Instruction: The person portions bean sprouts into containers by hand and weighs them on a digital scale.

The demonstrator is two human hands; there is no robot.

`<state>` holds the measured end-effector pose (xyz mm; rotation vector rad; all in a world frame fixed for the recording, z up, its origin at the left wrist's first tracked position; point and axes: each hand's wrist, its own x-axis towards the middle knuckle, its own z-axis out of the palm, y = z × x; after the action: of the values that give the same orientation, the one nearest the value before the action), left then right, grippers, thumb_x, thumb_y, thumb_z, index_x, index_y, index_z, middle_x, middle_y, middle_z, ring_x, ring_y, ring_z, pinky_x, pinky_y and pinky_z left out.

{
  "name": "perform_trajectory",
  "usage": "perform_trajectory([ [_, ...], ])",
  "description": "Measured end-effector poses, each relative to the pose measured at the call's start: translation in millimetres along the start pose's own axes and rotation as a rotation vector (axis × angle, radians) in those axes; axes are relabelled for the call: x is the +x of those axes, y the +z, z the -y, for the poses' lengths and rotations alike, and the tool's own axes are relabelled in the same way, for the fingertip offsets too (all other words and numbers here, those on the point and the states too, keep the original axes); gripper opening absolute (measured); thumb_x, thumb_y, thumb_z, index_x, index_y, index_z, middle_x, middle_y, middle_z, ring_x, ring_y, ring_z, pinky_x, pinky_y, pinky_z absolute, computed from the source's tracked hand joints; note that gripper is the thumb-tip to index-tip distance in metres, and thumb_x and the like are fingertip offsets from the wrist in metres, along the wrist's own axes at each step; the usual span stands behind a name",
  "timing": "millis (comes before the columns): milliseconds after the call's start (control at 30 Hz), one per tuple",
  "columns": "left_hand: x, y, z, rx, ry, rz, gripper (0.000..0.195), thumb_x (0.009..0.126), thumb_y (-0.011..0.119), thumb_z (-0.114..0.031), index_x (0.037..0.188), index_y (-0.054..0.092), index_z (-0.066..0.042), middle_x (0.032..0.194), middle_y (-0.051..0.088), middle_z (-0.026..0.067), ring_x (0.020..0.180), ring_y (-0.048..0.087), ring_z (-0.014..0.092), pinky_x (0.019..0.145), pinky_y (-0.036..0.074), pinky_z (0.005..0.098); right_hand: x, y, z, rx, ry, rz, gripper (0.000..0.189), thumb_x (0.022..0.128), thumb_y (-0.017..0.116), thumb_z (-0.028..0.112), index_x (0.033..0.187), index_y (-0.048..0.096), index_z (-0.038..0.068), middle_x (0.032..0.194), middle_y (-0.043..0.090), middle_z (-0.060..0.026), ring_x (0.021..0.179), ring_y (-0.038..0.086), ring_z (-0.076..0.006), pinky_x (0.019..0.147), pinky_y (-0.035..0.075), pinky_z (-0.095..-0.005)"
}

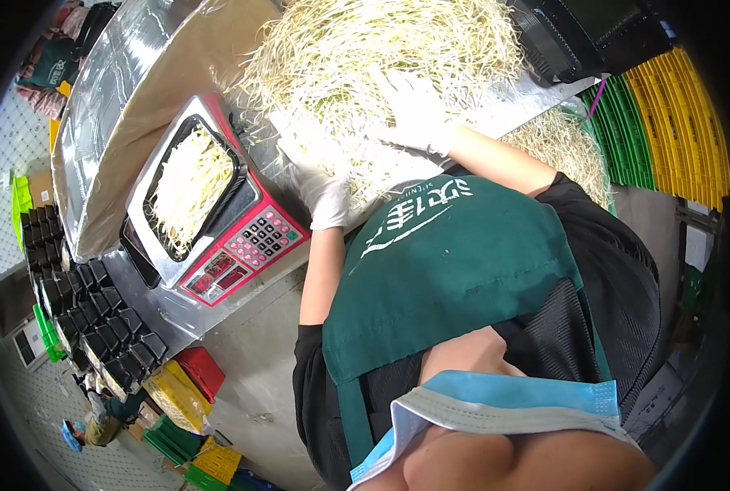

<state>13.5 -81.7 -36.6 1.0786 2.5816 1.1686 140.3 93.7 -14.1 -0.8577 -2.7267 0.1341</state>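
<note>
A large heap of pale bean sprouts [365,43] lies on a metal table before me. My right hand [417,113], in a white glove, rests palm down on the near part of the heap, fingers spread and thumb apart. My left hand [322,187], also white-gloved, reaches into the near left edge of the sprouts beside the scale; glare and blur hide its fingers. To its left stands a red and silver digital scale [251,212] with a keypad. On its pan sits a black plastic tray [233,178] filled with sprouts [194,187].
Stacks of black trays [110,313] stand at the table's left end. A plastic-covered rim [150,80] curves behind the scale. More sprouts [558,147] lie at right, beside green and yellow crates [666,123]. A black container [592,37] is upper right. Another person [104,423] is lower left.
</note>
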Motion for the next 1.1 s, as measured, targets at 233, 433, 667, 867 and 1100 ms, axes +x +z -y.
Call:
perform_trajectory([
  [233, 27, -19, 2, -1.011, -0.311, 0.032, 0.044, 0.078, 0.057, 0.007, 0.121, 0.048, 0.003, 0.109, 0.059, 0.0071, 0.093, 0.058, 0.015, 0.080, 0.045, 0.0236, 45, -20, -60, 0.780, -0.053, 0.305, 0.056, 0.087, 0.052, 0.039, 0.135, 0.041, 0.011, 0.134, 0.044, -0.0142, 0.121, 0.044, -0.0280, 0.104, 0.032, -0.0356],
  [433, 14, -32, -10, -0.866, -0.385, 0.180, 0.044, 0.081, 0.057, -0.002, 0.123, 0.045, 0.000, 0.108, 0.056, 0.0043, 0.081, 0.055, 0.010, 0.067, 0.046, 0.0220, 43, -42, -18, 0.690, 0.047, 0.514, 0.076, 0.076, 0.066, 0.046, 0.137, 0.036, 0.013, 0.131, 0.047, -0.0146, 0.120, 0.045, -0.0250, 0.101, 0.034, -0.0336],
  [667, -2, -26, -17, -1.293, -0.496, 0.490, 0.051, 0.086, 0.058, -0.011, 0.131, 0.037, -0.001, 0.111, 0.055, 0.0100, 0.095, 0.056, 0.020, 0.082, 0.046, 0.0263, 17, -52, 49, 0.536, -0.079, 0.379, 0.078, 0.075, 0.065, 0.046, 0.136, 0.036, 0.008, 0.127, 0.049, -0.0170, 0.117, 0.046, -0.0316, 0.097, 0.037, -0.0392],
  [867, -25, -66, -14, -0.712, -0.092, 0.639, 0.055, 0.090, 0.054, -0.018, 0.136, 0.030, 0.003, 0.118, 0.056, 0.0122, 0.104, 0.056, 0.019, 0.091, 0.042, 0.0291, 34, -8, 40, 0.470, -0.201, 0.244, 0.058, 0.080, 0.058, 0.036, 0.132, 0.045, 0.014, 0.127, 0.050, -0.0151, 0.118, 0.045, -0.0295, 0.101, 0.033, -0.0418],
  [1100, -36, -99, -14, -0.386, -0.158, 0.735, 0.038, 0.087, 0.060, -0.019, 0.119, 0.055, 0.002, 0.114, 0.060, 0.0093, 0.107, 0.053, 0.012, 0.094, 0.040, 0.0252, 79, -27, -23, 1.200, -0.440, 0.479, 0.067, 0.073, 0.071, 0.025, 0.132, 0.045, 0.007, 0.133, 0.047, -0.0107, 0.122, 0.042, -0.0191, 0.104, 0.031, -0.0347],
])
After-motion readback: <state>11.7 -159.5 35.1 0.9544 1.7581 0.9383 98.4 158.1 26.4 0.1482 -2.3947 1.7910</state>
